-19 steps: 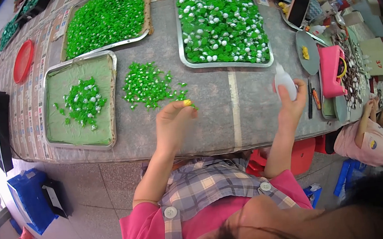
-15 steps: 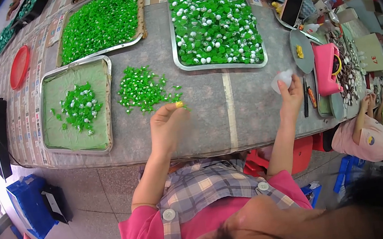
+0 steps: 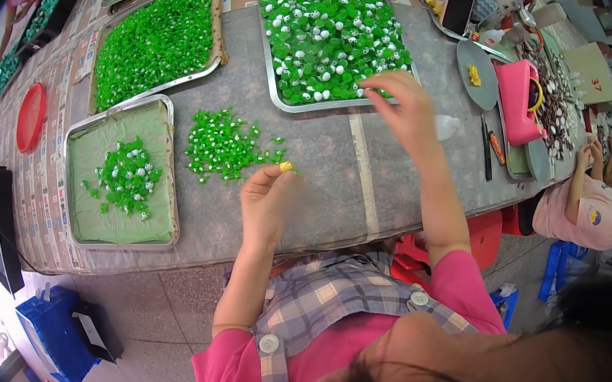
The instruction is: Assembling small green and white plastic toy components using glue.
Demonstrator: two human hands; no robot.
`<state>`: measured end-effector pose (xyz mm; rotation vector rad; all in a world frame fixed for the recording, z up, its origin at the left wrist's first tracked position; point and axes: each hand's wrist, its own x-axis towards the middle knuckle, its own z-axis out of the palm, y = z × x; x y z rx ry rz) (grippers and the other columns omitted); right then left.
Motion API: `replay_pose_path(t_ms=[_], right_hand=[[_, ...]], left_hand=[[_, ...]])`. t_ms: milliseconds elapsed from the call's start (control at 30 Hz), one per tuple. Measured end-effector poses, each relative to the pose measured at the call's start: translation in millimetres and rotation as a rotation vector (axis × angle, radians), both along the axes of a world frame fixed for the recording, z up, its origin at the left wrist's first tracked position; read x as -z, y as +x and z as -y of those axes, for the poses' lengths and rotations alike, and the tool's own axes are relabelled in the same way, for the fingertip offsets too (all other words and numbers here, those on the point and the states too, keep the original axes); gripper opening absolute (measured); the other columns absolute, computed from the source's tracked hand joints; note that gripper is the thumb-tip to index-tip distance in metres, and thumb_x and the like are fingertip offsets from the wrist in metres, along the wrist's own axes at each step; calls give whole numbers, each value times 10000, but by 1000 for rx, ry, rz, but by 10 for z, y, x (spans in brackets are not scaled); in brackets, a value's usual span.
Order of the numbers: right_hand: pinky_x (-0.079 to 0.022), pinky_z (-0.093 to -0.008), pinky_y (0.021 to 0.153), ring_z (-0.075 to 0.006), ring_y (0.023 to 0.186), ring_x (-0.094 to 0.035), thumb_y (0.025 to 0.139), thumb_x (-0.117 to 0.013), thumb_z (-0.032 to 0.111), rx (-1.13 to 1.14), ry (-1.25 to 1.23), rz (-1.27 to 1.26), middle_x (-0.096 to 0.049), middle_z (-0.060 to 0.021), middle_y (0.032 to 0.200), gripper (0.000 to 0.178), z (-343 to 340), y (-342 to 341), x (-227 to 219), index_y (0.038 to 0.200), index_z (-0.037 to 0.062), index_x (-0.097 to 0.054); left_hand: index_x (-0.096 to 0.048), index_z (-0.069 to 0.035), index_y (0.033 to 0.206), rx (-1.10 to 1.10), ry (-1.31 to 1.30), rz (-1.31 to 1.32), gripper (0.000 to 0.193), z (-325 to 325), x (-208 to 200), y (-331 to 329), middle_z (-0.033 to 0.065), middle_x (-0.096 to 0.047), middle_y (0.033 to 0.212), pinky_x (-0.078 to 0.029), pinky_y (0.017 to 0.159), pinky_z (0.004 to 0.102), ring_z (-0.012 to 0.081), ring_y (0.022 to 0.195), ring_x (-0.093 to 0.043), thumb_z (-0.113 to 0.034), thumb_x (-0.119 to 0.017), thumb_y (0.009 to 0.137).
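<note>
My left hand (image 3: 265, 200) hovers over the near part of the table, thumb and finger pinched on a small green piece (image 3: 297, 173), only partly visible. One of its fingertips wears a yellow cover (image 3: 286, 166). Just beyond lies a loose pile of small green pieces with white bits (image 3: 226, 143). My right hand (image 3: 401, 105) reaches over the near right edge of a metal tray (image 3: 310, 105) full of green pieces and white eye-like beads (image 3: 335, 32). Its thumb and forefinger are slightly apart at the beads. A translucent white bottle (image 3: 447, 126) lies beside my right wrist, partly hidden by it.
At left, a green-lined tray (image 3: 86, 220) holds a small heap of green-and-white pieces; behind it stands a tray of green pieces (image 3: 155, 44). To the right are a grey plate (image 3: 479, 87), pink container (image 3: 519, 105), black pen (image 3: 486, 148) and phone (image 3: 458, 5). A co-worker (image 3: 583, 209) sits further right.
My right hand has let go of the white bottle, leaving it on the table, and moved left and away from me to the bead tray. My left hand stays nearly still.
</note>
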<state>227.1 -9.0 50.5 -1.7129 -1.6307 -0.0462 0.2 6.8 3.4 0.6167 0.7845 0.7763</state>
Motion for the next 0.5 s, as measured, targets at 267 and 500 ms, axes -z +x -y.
replay_pose_path(t_ms=[267, 500], right_hand=[[-400, -308, 653, -212, 748, -481, 670, -552, 74, -154, -189, 346, -503, -50, 730, 121, -563, 39, 404, 790, 74, -533], [-416, -278, 612, -185, 705, -518, 655, -563, 32, -137, -198, -49, -539, -59, 747, 142, -212, -271, 34, 795, 40, -540]], left_hand=[[-542, -17, 807, -90, -19, -6, 62, -3, -37, -105, 46, -570, 705, -435, 536, 208, 96, 594, -532, -23, -518, 750], [-542, -19, 792, -25, 14, 12, 54, -7, -14, -70, 59, -574, 723, -446, 605, 243, 122, 640, -542, -7, -510, 750]])
